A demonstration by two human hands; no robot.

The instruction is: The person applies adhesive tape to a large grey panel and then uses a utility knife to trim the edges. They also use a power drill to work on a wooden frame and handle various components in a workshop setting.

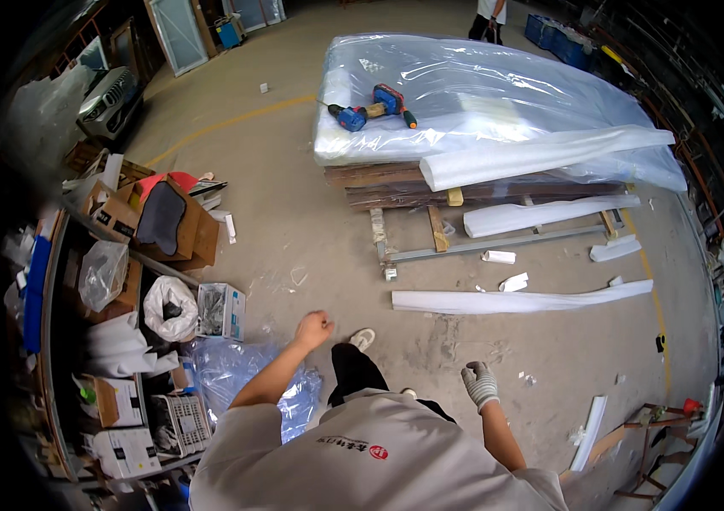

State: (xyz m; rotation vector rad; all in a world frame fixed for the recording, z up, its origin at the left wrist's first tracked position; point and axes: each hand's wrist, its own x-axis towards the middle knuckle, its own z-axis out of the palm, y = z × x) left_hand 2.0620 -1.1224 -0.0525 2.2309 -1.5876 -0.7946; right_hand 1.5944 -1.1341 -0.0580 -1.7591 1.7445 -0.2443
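Observation:
My left hand (315, 329) is bare and hangs over the floor at centre left, its fingers curled in, with nothing showing in them. A white-and-grey striped knit glove (483, 387) covers my right hand (479, 381), whose fingers are loosely bent and apart, holding nothing. Neither hand touches anything. Ahead of them a long white foam roll (515, 301) lies on the floor. Beyond it stands a plastic-wrapped stack (498, 89) on a metal frame. On top lie a blue-and-red cordless drill (351, 117) and a screwdriver (410, 119), beside another foam roll (540, 155).
To my left are shelves with cardboard boxes (200, 234), a white sack (171, 308) and a crate (183, 423). Blue plastic sheeting (247, 375) lies by my left leg. Foam scraps (499, 256) dot the floor. Another person (488, 19) stands beyond the stack.

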